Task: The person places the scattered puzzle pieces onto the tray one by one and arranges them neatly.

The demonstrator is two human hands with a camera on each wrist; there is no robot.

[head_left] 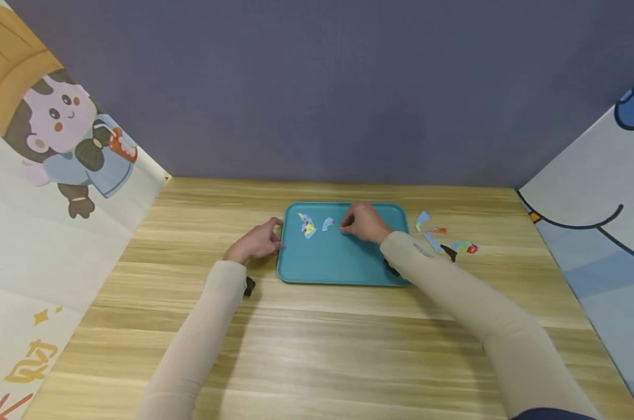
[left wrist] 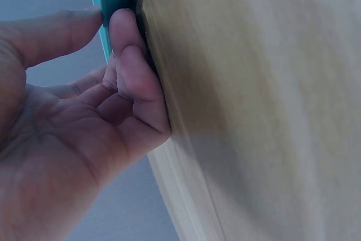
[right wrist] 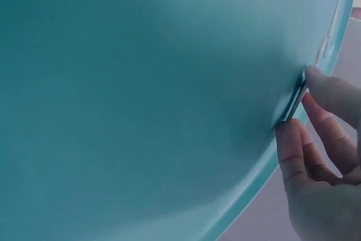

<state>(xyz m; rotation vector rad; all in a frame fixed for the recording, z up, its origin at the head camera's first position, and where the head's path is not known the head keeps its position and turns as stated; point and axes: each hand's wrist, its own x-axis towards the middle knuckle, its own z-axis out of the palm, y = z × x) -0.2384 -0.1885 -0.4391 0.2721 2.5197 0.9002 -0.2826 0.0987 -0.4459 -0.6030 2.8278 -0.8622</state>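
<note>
Left hand: grips teal tray edge; hold steady.
Right hand: pinches puzzle piece by edges; best lowered flat.

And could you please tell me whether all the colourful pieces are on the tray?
No, several pieces lie on the table, to the right of the tray.
</note>
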